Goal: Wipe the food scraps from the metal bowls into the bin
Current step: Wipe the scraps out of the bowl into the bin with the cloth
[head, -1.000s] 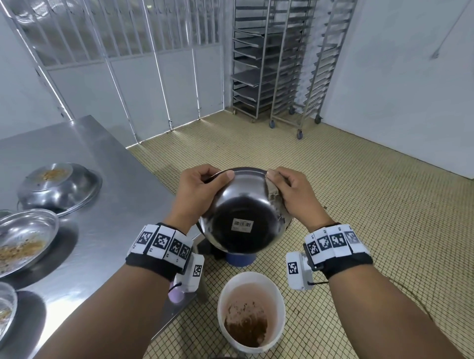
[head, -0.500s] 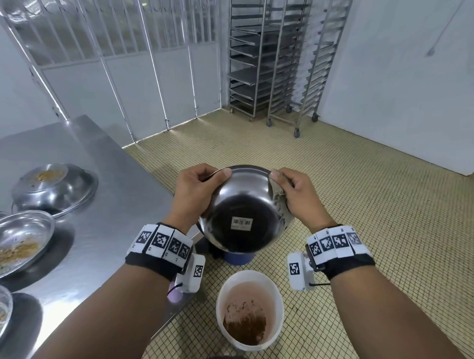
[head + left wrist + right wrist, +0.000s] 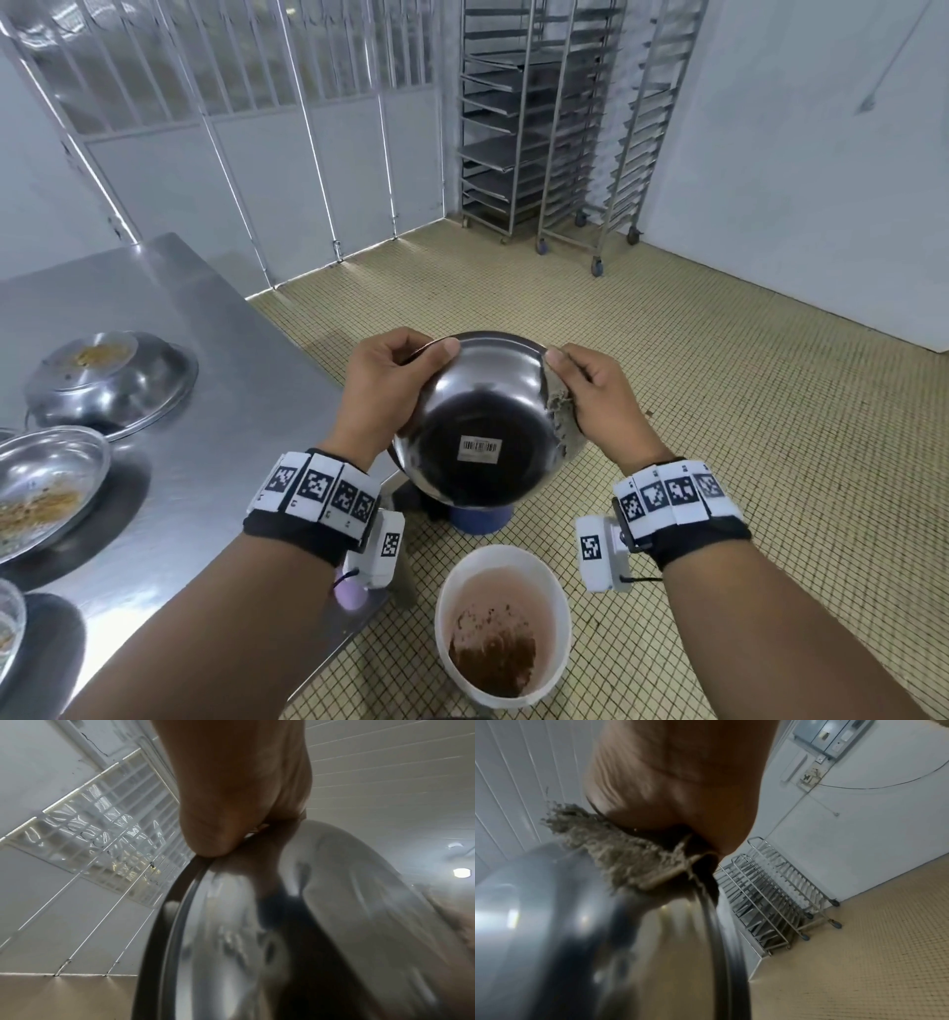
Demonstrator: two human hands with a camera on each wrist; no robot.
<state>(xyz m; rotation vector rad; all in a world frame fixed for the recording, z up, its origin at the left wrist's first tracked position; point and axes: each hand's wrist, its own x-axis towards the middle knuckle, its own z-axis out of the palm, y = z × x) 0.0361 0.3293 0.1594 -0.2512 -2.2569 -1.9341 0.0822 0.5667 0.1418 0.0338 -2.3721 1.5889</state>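
Room: tiled kitchen floor [image 3: 719, 411], white walls, two wheeled tray racks [image 3: 565, 128] in the far corner.

Counter [image 3: 169, 390]: stainless, on your left. It carries an upturned bowl [image 3: 110, 383] with crumbs on its base, and nearer you a shallow bowl [image 3: 49, 478] with scraps inside, waiting its turn.

Metal bowl [image 3: 482, 437]: held in the air over the floor, tipped so its barcoded underside faces you and its mouth faces away and down. Against the view a second ago it sits in much the same pose, so you are mid-wipe, not finished.

Bin [image 3: 500, 624]: white bucket on the floor below and slightly nearer you than the bowl, brown scraps already in its bottom.

Your left hand [image 3: 385, 390]: clamped on the bowl's left rim, thumb on the outside.

Your right hand [image 3: 595, 401]: curled round a grey cloth [image 3: 562, 411] at the right rim, fingers hidden inside the bowl.

Judgement: this bowl looks nearly done; others remain.
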